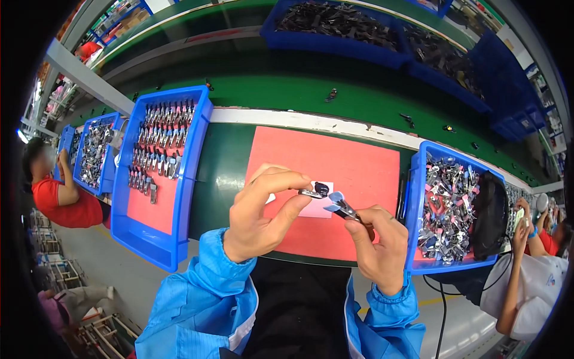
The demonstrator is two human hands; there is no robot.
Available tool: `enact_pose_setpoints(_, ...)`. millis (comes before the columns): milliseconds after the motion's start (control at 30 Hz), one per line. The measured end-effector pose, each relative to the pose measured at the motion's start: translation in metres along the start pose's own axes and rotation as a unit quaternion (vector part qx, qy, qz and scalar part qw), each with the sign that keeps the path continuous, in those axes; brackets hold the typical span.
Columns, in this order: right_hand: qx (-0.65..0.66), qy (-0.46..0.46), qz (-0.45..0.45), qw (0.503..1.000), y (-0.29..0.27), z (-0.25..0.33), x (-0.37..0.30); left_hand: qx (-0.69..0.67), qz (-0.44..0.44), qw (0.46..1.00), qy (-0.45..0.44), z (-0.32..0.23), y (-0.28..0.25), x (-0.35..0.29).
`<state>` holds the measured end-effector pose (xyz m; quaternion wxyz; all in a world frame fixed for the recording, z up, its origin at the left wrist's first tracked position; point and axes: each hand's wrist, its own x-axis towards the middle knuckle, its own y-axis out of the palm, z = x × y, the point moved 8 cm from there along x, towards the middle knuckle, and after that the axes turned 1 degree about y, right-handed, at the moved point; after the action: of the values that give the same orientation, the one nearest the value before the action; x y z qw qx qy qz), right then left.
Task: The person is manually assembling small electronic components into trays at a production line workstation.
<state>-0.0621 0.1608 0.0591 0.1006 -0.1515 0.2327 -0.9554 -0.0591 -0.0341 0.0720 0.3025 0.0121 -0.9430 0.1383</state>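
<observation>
Left hand (260, 212) is pinching a dark clip-like piece (321, 189) at frame centre; right hand (379, 242) is gripping a blue-ended clip-like piece (343, 207) just right. Pink mat (359, 155) is lying beneath; blue bins are flanking, neat rows (162, 122) at left, jumbled pieces (443, 221) at right.

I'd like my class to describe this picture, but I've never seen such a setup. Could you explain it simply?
There's no machine: these are a person's own hands, filmed from a wide fisheye camera on their head, looking down, so straight edges bend. The left hand pinches a small dark-and-silvery piece; the right hand holds a small black clip with pale blue ends. Below them, a flat pink mat covers part of a dark green worktop. On the left, a blue plastic tray holds rows of clips; on the right, a blue plastic bin holds a jumbled heap.
</observation>
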Motion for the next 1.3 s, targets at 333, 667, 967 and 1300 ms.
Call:
enact_pose_setpoints(333,-0.059,-0.072,0.018,0.996,0.004,0.012,0.005,0.081,0.096,0.987,0.099,-0.019,0.001,0.01)
enact_pose_setpoints(667,-0.058,-0.085,0.046,0.994,0.007,0.008,0.004,0.047,0.124,0.987,0.088,-0.018,0.007,0.009)
enact_pose_setpoints(967,-0.099,-0.124,0.015,0.987,-0.001,0.015,0.002,-0.097,0.084,0.987,-0.102,0.015,0.002,-0.001)
enact_pose_setpoints(1300,-0.185,-0.175,-0.006,0.967,0.001,0.024,0.003,-0.079,0.093,0.991,-0.058,0.009,0.003,0.003)
